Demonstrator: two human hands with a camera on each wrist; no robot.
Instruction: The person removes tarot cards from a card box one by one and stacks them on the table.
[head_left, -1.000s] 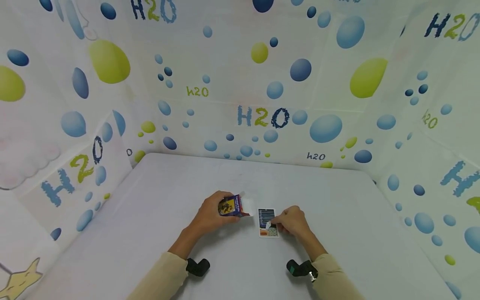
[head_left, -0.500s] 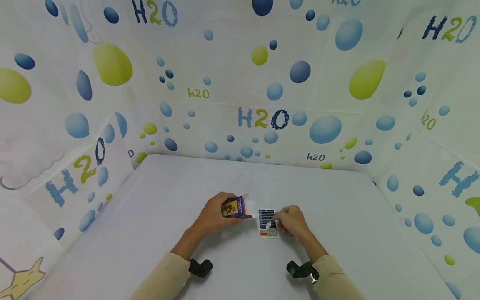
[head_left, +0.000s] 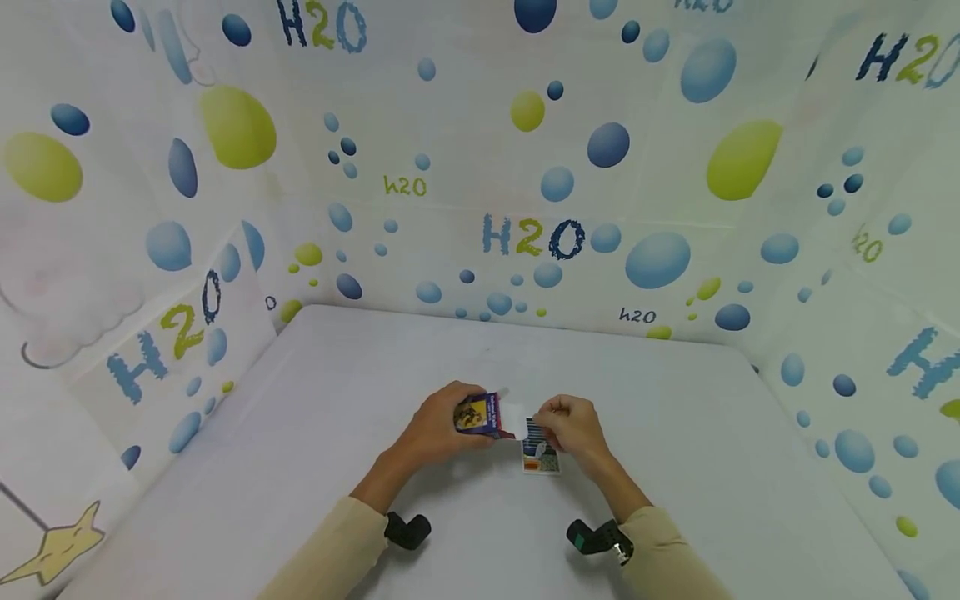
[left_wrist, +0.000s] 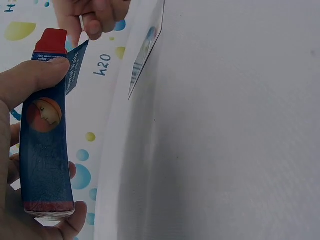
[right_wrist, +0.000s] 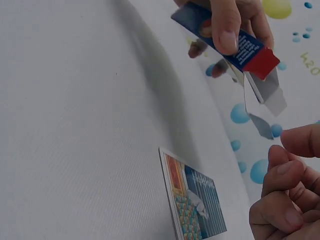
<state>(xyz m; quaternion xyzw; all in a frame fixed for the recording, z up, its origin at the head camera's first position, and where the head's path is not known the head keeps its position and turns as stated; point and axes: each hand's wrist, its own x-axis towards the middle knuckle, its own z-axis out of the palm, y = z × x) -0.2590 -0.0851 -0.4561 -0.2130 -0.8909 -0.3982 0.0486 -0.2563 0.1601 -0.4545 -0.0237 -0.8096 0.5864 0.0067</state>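
My left hand (head_left: pixel 442 423) grips a small blue and red card box (head_left: pixel 477 414), printed "Universal Waite" in the left wrist view, above the table. The box's white end flap (right_wrist: pixel 262 125) stands open towards the right. My right hand (head_left: pixel 573 429) is beside the flap with its fingers curled; in the right wrist view a small gap shows between flap and thumb (right_wrist: pixel 300 140), and nothing is held. Below, an illustrated card (right_wrist: pixel 195 200) with a seated figure lies face up on the table; its upper part is partly covered by the right hand in the head view. The box's inside is hidden.
The white table (head_left: pixel 375 358) reaches back to a wall sheet (head_left: pixel 450 125) printed with blue and green drops and "H2O". Black wrist cameras (head_left: pixel 407 531) are strapped over both beige sleeves (head_left: pixel 330 554).
My right hand has left the card's right edge and risen up and leftward to the box flap. The left hand, still holding the box, has shifted slightly right in the head view.
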